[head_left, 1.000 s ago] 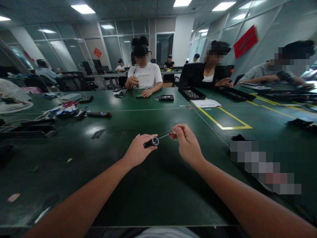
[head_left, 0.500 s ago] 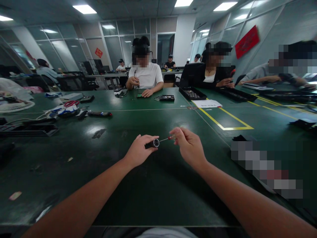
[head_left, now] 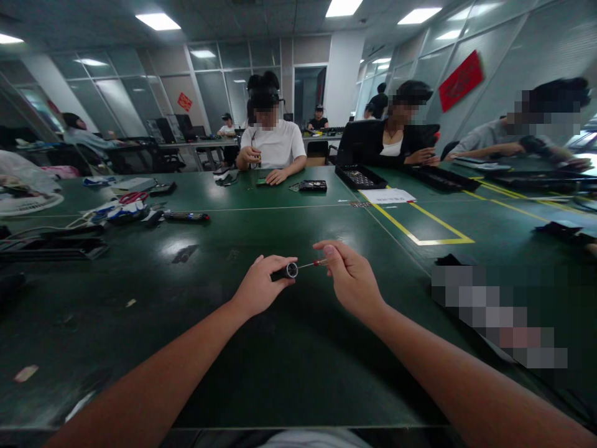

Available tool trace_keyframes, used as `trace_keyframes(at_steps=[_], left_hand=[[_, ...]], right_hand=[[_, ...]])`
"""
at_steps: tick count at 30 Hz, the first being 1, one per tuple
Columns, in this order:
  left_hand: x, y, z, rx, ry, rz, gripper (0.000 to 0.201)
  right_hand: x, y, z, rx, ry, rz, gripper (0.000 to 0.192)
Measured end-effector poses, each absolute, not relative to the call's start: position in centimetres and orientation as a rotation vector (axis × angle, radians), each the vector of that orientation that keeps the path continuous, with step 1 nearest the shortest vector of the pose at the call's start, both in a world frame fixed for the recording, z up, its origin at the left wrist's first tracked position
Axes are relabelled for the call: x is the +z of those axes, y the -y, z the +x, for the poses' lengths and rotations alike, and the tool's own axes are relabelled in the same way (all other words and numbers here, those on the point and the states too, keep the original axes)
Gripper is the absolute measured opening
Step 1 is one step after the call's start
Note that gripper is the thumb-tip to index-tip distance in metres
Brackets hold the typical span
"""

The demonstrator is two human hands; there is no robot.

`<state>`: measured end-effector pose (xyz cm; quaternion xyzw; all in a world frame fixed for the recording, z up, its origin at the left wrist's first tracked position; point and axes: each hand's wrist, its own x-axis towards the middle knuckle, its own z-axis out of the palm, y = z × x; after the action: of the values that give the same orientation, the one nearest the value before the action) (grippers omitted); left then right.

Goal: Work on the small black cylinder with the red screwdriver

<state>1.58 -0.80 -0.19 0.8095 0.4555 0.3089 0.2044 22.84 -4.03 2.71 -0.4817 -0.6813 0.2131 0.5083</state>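
Room: open-plan workshop with glass partitions, ceiling panel lights and a red hanging on the right wall; other people sit at work along the far side of a long dark-green surface (head_left: 298,373).

Far left: black trays (head_left: 51,246), cables and red-handled scissors (head_left: 133,196) lie well apart from the person's hands; a dark pen-like tool (head_left: 186,216) rests just beyond them.

Left hand (head_left: 259,286): fingers curled around a short black cylinder (head_left: 285,271), thumb on top, its silver-rimmed open end turned toward the other hand. It is held just above the surface, in front of the person's chest.

Between the hands: a thin metal shaft with a red collar, a small screwdriver (head_left: 311,264) as far as I can make out, with its tip at the mouth of the cylinder. Whether the tip is seated inside or only at the rim is too small to tell.

Right hand (head_left: 352,280): thumb and fingertips pinched on the screwdriver's handle end, which they mostly hide.

Right side: yellow tape lines (head_left: 420,230) on the surface, a white sheet (head_left: 389,195) and a black tray (head_left: 361,177) further off near a seated co-worker.

Risk: the shaft is slim and both things are held in the air, so a small tremor or a sideways push could make the tip skid off the rim, jab the left thumb, or twist the cylinder loose so it drops.
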Motion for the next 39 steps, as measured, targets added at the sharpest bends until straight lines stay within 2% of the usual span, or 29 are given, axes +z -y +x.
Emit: trace_keyframes(at_steps=[5, 11, 15, 19, 26, 32, 39], left_hand=[[-0.2, 0.7, 1.3, 0.910, -1.302, 2.231, 0.044], [-0.3, 0.8, 1.5, 0.860, -1.295, 2.245, 0.045], [-0.5, 0.7, 1.4, 0.859, -1.284, 2.251, 0.045], [-0.1, 0.9, 1.5, 0.845, -1.277, 2.259, 0.045], [0.7, 0.9, 1.5, 0.947, -1.309, 2.227, 0.044], [0.5, 0.5, 1.3, 0.911, -1.324, 2.216, 0.045], [0.3, 0.7, 1.4, 0.862, -1.314, 2.266, 0.046]], right_hand=[[2.2, 4.1, 22.9, 0.589, 1.628, -1.111, 0.022], [2.5, 4.1, 22.8, 0.533, 1.666, -1.155, 0.031], [2.7, 4.1, 22.8, 0.569, 1.635, -1.153, 0.024], [2.4, 3.5, 22.7, 0.641, 1.542, -1.145, 0.026], [1.5, 1.1, 23.5, 1.115, 0.949, -1.111, 0.035], [0.6, 0.8, 23.4, 0.976, 1.046, -1.089, 0.029], [1.6, 2.6, 22.8, 0.659, 1.385, -1.133, 0.029]])
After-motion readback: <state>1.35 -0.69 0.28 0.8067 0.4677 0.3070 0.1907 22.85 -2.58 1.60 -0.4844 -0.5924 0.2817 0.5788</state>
